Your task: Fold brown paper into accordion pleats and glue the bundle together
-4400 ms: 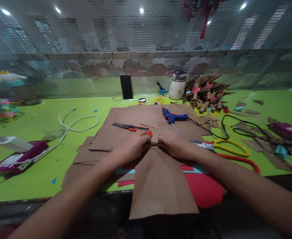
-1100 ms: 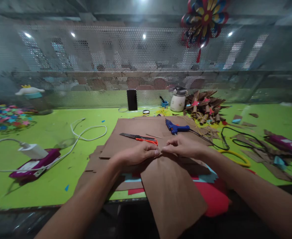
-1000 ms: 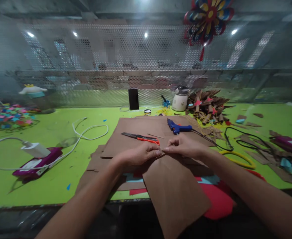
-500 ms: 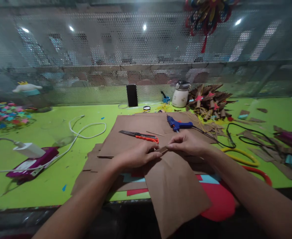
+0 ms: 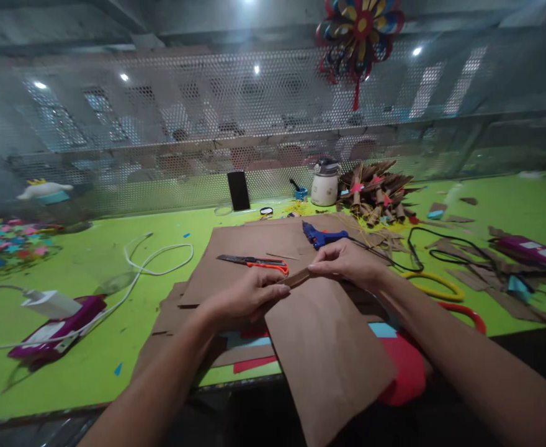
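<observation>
A sheet of brown paper (image 5: 331, 354) hangs over the table's front edge, its top edge folded into a narrow strip. My left hand (image 5: 249, 292) pinches the left end of that fold, and my right hand (image 5: 342, 259) pinches its right end. Just beyond my left hand lies a utility knife (image 5: 254, 262) with an orange handle and its blade pointing left. A blue glue gun (image 5: 323, 236) rests behind my right hand, nozzle to the left. Under both tools are stacked brown sheets (image 5: 236, 239).
Purple power strips stand left (image 5: 59, 332) and right (image 5: 531, 251), with a white cable (image 5: 138, 270) and a black cord (image 5: 415, 248). Scissors (image 5: 434, 285) lie by my right forearm. Behind are a phone (image 5: 238, 190), a bottle (image 5: 325, 185) and a heap of brown paper rolls (image 5: 375, 195).
The view has tilted up and shifted slightly right. My hands are a little farther apart, and more of the folded strip shows between them. Both still hold the paper.
</observation>
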The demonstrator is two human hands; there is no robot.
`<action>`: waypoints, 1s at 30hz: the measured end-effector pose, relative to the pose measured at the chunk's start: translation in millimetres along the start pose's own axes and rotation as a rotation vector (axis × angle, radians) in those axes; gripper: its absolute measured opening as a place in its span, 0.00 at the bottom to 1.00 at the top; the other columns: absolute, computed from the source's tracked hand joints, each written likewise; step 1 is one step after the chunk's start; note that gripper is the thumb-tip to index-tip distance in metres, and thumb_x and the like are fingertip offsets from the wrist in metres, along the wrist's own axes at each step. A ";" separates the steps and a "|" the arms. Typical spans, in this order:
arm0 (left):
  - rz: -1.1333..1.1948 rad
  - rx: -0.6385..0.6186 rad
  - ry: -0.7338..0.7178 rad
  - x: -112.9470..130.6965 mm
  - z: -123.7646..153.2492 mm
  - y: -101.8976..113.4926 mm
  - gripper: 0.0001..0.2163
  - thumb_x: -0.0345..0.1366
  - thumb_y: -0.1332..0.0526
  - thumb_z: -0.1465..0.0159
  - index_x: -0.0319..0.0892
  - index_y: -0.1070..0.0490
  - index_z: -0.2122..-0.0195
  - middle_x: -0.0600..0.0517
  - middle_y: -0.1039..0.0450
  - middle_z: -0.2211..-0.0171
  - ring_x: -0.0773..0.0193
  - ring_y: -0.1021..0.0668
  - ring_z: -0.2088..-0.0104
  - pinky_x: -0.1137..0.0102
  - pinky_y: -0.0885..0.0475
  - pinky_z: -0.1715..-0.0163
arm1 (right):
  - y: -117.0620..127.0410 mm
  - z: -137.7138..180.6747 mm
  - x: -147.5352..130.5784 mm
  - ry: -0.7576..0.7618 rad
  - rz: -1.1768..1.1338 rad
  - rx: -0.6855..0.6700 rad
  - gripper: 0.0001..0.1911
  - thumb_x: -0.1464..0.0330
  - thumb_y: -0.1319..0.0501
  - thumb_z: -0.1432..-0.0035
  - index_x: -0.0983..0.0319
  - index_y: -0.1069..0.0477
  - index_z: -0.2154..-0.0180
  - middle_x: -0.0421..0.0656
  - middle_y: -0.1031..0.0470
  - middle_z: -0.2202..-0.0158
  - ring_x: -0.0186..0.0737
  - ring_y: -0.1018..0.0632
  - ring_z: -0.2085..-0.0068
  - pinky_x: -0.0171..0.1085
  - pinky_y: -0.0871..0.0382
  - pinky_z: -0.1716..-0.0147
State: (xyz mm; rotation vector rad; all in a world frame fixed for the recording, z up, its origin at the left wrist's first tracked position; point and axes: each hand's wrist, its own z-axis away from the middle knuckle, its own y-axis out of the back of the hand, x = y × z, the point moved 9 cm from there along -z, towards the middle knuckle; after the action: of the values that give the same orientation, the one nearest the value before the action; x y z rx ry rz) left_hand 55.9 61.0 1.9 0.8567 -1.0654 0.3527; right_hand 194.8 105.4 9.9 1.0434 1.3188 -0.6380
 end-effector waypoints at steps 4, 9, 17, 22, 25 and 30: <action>0.079 0.051 -0.002 1.2 -3.2 12.1 0.16 0.49 0.47 0.41 0.40 0.37 0.72 0.61 0.48 0.86 0.75 0.43 0.88 0.77 0.50 0.88 | 9.1 -2.4 1.6 0.049 -0.040 0.074 0.16 0.59 0.34 0.56 0.67 0.28 0.76 0.34 0.41 0.86 0.25 0.44 0.82 0.30 0.55 0.83; 0.062 0.087 -0.043 3.0 -5.1 21.2 0.16 0.48 0.48 0.39 0.40 0.40 0.75 0.61 0.46 0.87 0.74 0.39 0.88 0.77 0.46 0.86 | 13.3 -2.4 -2.1 0.088 -0.001 0.116 0.17 0.58 0.37 0.53 0.68 0.26 0.72 0.34 0.41 0.85 0.26 0.43 0.81 0.30 0.52 0.82; -0.065 0.204 -0.073 3.2 1.7 43.0 0.16 0.46 0.45 0.41 0.36 0.32 0.71 0.60 0.45 0.85 0.76 0.43 0.85 0.77 0.51 0.84 | 4.9 -4.2 -0.6 0.054 0.026 0.006 0.21 0.54 0.44 0.46 0.67 0.29 0.66 0.37 0.34 0.83 0.28 0.35 0.82 0.30 0.45 0.82; 0.284 0.005 -0.066 -0.5 6.9 26.1 0.15 0.46 0.42 0.43 0.37 0.33 0.67 0.60 0.45 0.83 0.77 0.46 0.87 0.78 0.52 0.87 | 12.3 -4.9 -4.6 0.148 -0.175 0.077 0.21 0.58 0.40 0.47 0.65 0.32 0.55 0.43 0.28 0.70 0.32 0.29 0.72 0.33 0.36 0.72; 0.399 -0.139 -0.059 -2.9 6.8 4.7 0.13 0.44 0.41 0.44 0.37 0.34 0.70 0.60 0.46 0.85 0.77 0.45 0.89 0.77 0.52 0.89 | -23.0 5.1 -17.9 0.181 -0.206 -0.211 0.28 0.63 0.36 0.50 0.60 0.37 0.47 0.46 0.27 0.61 0.37 0.27 0.62 0.37 0.34 0.62; 0.544 -0.256 -0.020 -7.8 3.2 -21.6 0.11 0.42 0.40 0.44 0.38 0.36 0.74 0.59 0.44 0.84 0.75 0.40 0.88 0.77 0.49 0.89 | -56.9 27.3 -51.9 0.354 -0.042 -0.449 0.18 0.63 0.38 0.49 0.60 0.28 0.55 0.47 0.29 0.58 0.41 0.29 0.56 0.41 0.37 0.55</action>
State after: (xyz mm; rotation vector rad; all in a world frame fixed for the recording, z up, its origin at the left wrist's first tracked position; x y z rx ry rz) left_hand 63.9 45.8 -13.7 0.3319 -1.3245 0.6456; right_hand 148.4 47.5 44.1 0.7778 1.6987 -0.1701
